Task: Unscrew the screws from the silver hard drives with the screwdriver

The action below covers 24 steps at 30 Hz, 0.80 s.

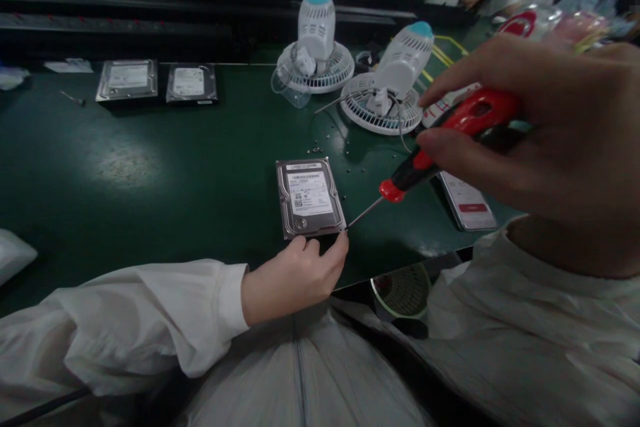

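A hard drive point(311, 195) with a white label lies face up on the green table. My left hand point(300, 273) rests against its near edge with curled fingers, its index fingertip by the near right corner. Its thumb is hidden, and anything small under the fingertips cannot be made out. My right hand point(560, 127) grips a red and black screwdriver point(430, 153) by the handle. The screwdriver slants down to the left, its tip at that same corner of the drive, close to my left index finger.
Several small screws point(316, 149) lie beyond the drive. Two white fans point(316, 40) point(403, 67) stand behind them. Two more hard drives point(129, 80) point(191, 83) sit at the back left. A phone point(467, 203) lies below my right hand, and a basket point(403, 290) stands under the table edge.
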Motion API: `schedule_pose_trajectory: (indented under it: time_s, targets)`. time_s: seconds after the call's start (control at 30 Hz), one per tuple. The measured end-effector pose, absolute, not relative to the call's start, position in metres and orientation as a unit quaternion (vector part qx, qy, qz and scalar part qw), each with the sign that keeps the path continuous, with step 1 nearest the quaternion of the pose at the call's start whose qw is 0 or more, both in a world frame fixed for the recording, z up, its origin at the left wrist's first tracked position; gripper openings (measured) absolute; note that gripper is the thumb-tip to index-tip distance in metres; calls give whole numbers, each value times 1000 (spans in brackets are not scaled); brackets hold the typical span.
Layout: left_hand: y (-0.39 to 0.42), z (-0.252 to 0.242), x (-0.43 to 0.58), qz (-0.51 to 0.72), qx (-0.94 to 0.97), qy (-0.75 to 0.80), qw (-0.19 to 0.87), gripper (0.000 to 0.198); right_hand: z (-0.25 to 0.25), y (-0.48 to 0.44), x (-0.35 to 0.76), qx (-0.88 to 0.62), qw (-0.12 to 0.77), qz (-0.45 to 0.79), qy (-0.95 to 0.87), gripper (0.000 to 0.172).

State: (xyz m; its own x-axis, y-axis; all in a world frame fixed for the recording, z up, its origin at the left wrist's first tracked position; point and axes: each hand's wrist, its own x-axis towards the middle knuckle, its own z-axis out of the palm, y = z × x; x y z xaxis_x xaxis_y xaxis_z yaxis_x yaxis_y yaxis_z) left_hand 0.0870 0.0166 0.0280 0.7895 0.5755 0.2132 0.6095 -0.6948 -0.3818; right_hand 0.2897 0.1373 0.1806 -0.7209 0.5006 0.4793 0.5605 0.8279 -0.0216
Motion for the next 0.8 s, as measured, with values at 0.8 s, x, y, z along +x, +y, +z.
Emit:
schedule_pose_trajectory:
  time_s: [0.8]
  targets:
    - [17, 31, 89, -42, -920, -321, 220, 40, 183, 142, 293, -250, 231, -50, -939, 21]
